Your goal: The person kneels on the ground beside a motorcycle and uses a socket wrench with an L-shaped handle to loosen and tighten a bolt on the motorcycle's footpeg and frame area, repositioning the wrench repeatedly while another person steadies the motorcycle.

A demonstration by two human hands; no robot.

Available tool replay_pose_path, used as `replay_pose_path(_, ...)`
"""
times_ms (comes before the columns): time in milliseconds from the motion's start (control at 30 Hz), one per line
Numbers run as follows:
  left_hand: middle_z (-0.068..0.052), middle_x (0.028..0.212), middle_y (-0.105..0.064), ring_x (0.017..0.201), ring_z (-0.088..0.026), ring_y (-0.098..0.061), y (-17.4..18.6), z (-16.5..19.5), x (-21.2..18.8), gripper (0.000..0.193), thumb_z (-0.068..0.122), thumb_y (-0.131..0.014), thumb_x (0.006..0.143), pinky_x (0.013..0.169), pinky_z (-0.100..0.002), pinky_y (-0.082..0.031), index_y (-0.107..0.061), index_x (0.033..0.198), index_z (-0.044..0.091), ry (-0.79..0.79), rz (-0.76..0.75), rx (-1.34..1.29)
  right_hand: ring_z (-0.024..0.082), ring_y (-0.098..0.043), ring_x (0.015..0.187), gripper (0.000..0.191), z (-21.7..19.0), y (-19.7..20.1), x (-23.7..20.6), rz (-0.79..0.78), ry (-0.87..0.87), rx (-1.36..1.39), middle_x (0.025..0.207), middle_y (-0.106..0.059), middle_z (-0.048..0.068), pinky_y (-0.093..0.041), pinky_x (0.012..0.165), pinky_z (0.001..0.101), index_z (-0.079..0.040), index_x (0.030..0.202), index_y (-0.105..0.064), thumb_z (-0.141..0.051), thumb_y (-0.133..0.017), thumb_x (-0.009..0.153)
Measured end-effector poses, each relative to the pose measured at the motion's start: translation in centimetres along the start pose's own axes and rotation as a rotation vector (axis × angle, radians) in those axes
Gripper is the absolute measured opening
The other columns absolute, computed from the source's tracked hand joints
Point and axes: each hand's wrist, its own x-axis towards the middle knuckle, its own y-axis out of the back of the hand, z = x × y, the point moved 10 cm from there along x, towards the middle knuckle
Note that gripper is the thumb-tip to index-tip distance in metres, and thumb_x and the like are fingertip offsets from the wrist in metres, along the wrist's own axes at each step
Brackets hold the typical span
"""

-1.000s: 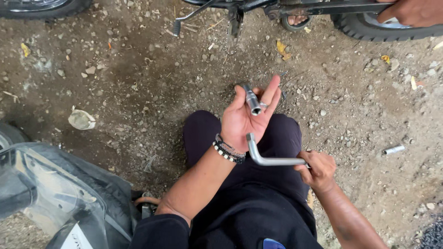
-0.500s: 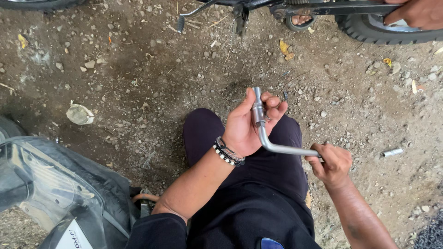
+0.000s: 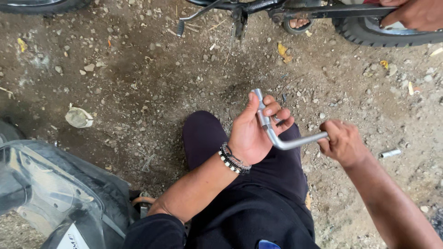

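An L-shaped metal socket wrench (image 3: 281, 140) is held over my knee in dark trousers (image 3: 203, 138). My left hand (image 3: 256, 131), with a beaded bracelet at the wrist, wraps its fingers around the wrench's upright arm, whose socket end (image 3: 258, 97) pokes out above the fingers. My right hand (image 3: 344, 143) is closed on the end of the wrench's horizontal arm. Both hands hold the same tool above the dirt ground.
A loose metal socket (image 3: 390, 153) lies on the dirt at the right. A bicycle's tyre (image 3: 369, 37) and pedal (image 3: 240, 20) span the top, with another person's hand (image 3: 415, 14) on it. A dark plastic scooter panel (image 3: 55, 193) fills the lower left. A pale stone (image 3: 78, 117) lies at the left.
My left hand went from open with the socket end resting on its palm to closed around the wrench's upright arm. My right hand kept hold of the handle.
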Motion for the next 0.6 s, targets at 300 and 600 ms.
replay_pose_path(300, -0.002, 0.116, -0.060, 0.105, -0.017, -0.057, 4.0, 0.9, 1.1, 0.030, 0.041, -0.056, 0.107, 0.091, -0.036, -0.047, -0.055, 0.113, 0.012, -0.079, 0.087, 0.075, 0.021, -0.070, 0.059, 0.025, -2.9, -1.7, 2.3, -0.016, -0.281, 0.299, 0.070, -0.069, 0.006, -0.056, 0.054, 0.0353, -0.008, 0.091, -0.060, -0.031, -0.066, 0.098)
replay_pose_path(600, -0.003, 0.088, -0.067, 0.079, -0.016, -0.064, 0.4, 6.0, -1.0, 0.022, 0.022, -0.076, 0.091, 0.063, -0.033, -0.049, -0.064, 0.106, 0.010, -0.369, 0.121, 1.109, 0.016, -0.060, 0.053, 0.013, -10.2, 0.5, 0.5, 0.283, -0.137, 0.621, 0.068, -0.059, 0.003, -0.047, 0.051, 0.0311, -0.004, 0.100, -0.059, -0.017, -0.058, 0.102)
